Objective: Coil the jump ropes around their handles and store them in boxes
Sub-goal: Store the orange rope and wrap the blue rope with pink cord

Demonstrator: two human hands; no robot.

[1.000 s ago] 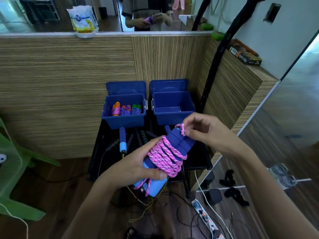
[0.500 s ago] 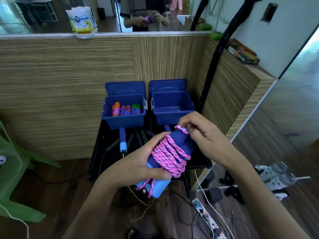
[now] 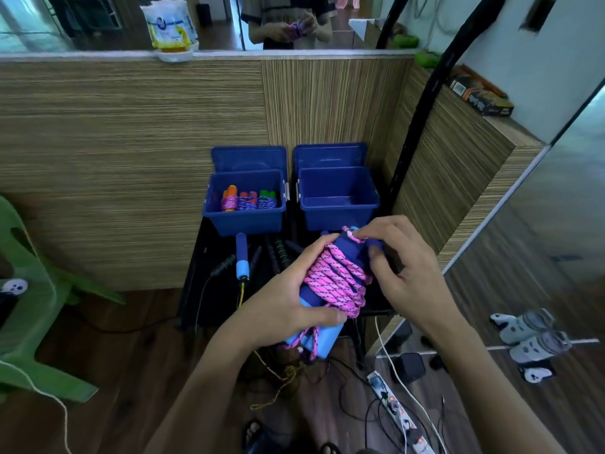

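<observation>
My left hand (image 3: 288,299) grips a pink jump rope (image 3: 334,283) coiled around its two blue handles, held over the black table (image 3: 209,290). My right hand (image 3: 402,270) pinches the loose pink rope end at the top of the handles. Beyond them stand two open blue boxes: the left box (image 3: 244,221) holds three coiled ropes with orange, red and green handles, and the right box (image 3: 339,217) shows only its bare floor. Uncoiled ropes lie on the table, one with a blue handle (image 3: 242,257) and others with dark handles (image 3: 278,253).
A wood-grain partition (image 3: 131,158) rises behind the boxes, and a black pole (image 3: 415,126) leans at their right. A green plastic chair (image 3: 29,316) stands at left. Cables and a power strip (image 3: 396,411) lie on the wooden floor, with socks (image 3: 530,339) at right.
My right hand has drawn in closer to the handle tops with the rope end. My left hand's fingers have slid higher around the coil. The bundle stands more upright.
</observation>
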